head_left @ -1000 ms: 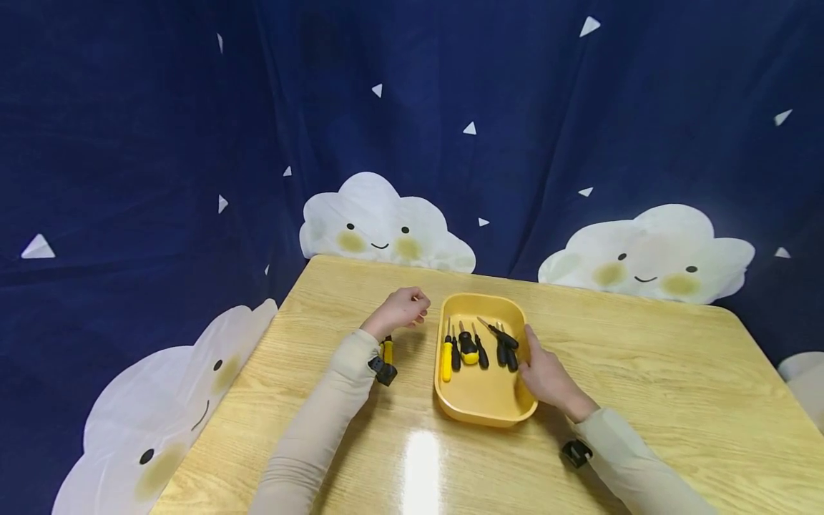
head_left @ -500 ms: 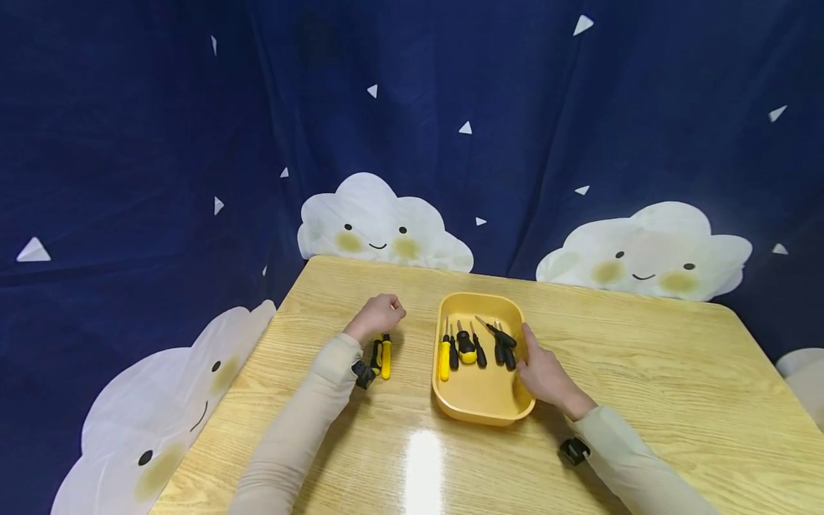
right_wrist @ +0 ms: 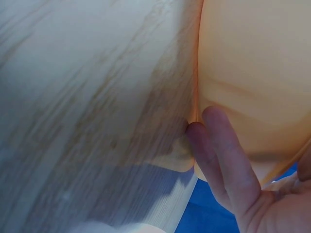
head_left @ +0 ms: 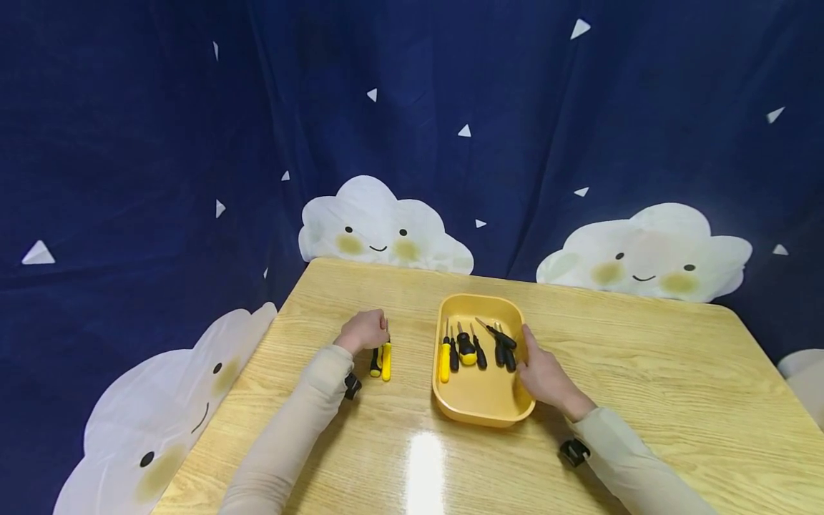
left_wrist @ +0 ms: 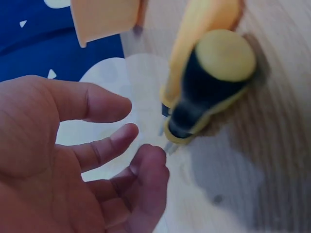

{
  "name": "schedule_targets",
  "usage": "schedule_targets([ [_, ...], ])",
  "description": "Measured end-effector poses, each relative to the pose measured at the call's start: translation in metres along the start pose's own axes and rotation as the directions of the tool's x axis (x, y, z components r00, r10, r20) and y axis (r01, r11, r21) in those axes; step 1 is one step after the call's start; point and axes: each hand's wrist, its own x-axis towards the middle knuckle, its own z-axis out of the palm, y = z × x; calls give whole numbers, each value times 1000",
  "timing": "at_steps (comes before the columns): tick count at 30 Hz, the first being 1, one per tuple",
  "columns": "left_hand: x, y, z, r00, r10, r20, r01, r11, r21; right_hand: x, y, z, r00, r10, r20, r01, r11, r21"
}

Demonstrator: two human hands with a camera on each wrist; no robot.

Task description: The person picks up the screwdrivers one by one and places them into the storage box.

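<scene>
My left hand [head_left: 365, 330] is just above the table at the shafts of two screwdrivers. One is a yellow-handled screwdriver [head_left: 386, 365]; left of it lies a black-and-yellow screwdriver [head_left: 376, 363], partly under the hand. In the left wrist view the thumb and loosely bent fingers [left_wrist: 109, 104] stand apart with nothing between them, close to the shafts. My right hand [head_left: 543, 373] grips the right side of a yellow plastic tray [head_left: 483, 404], thumb at its rim. In the right wrist view, fingers [right_wrist: 233, 160] lie against the wall. Several screwdrivers, black or yellow-handled, lie inside the tray.
The wooden table [head_left: 644, 400] carries the tray near its middle. Behind it hangs a dark blue curtain [head_left: 412, 86] with white clouds and triangles. A bright light reflection [head_left: 425, 465] shows on the front of the table.
My left hand has moved left and down, away from the tray and towards the two screwdrivers on the table. The right hand stays on the tray.
</scene>
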Motion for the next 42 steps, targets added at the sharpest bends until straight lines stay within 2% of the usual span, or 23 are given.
schedule_targets([
  [4,-3,-4,5,1000,-2,20,1,999,34,-1,-1,0,1000,0,-4,0,1000,-5],
  [23,-2,-3,17,999,-37,-24,39,993,111,-1,-1,0,1000,4,6,-4,1000,13],
  [42,4,-7,21,991,-61,-116,82,980,182,-1,-3,-1,999,29,14,-29,1000,2],
])
